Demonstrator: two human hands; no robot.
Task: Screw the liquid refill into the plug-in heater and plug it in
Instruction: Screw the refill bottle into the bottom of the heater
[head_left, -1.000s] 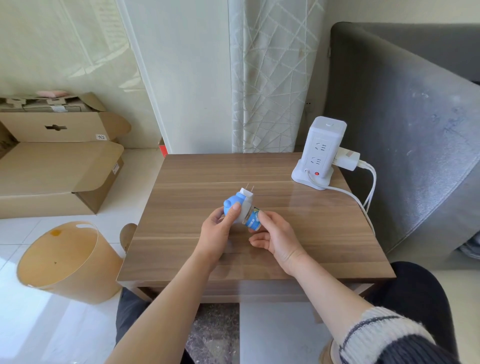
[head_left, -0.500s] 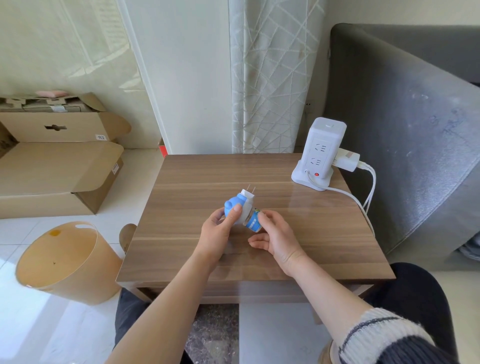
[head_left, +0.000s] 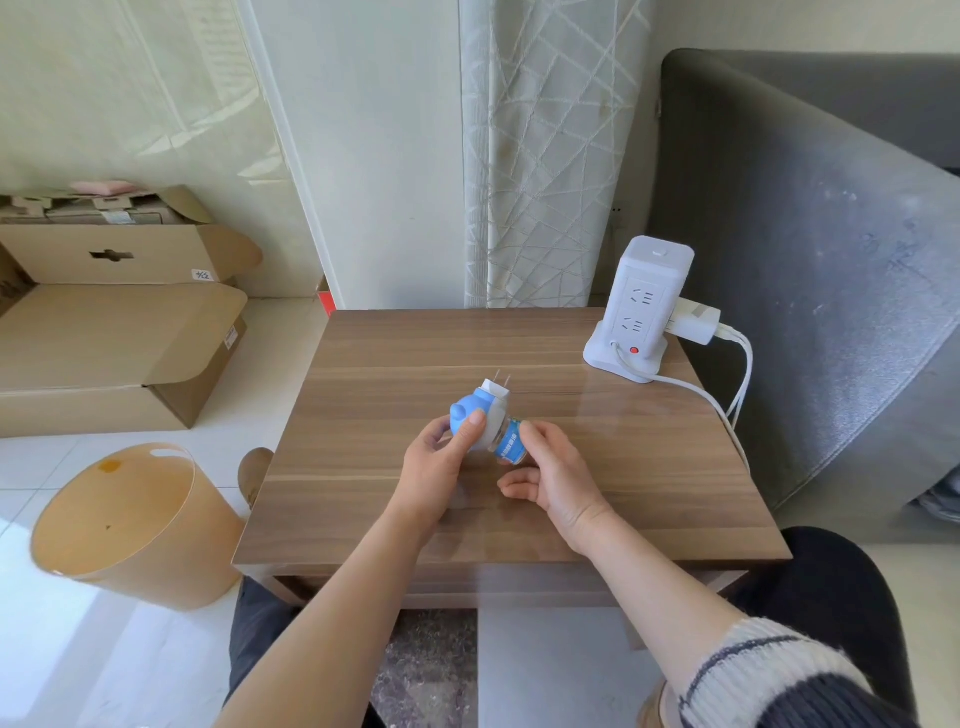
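My left hand (head_left: 441, 462) grips the blue and white plug-in heater (head_left: 475, 410) above the middle of the wooden table (head_left: 395, 364). Its two metal prongs point away from me. The small refill bottle (head_left: 510, 444) with a blue label sits in the heater's lower end. My right hand (head_left: 556, 475) pinches the bottle with thumb and forefinger. A white tower power strip (head_left: 641, 306) stands at the table's far right corner, sockets facing me.
A white adapter (head_left: 693, 322) is plugged into the tower's right side, with white cables (head_left: 727, 400) running off the table's right edge. A grey sofa (head_left: 831, 270) stands right. A tan bin (head_left: 130, 525) and open cardboard boxes (head_left: 119, 332) are on the floor left.
Both hands stay on the heater and bottle in almost the same spot. My right fingers have shifted slightly around the bottle.
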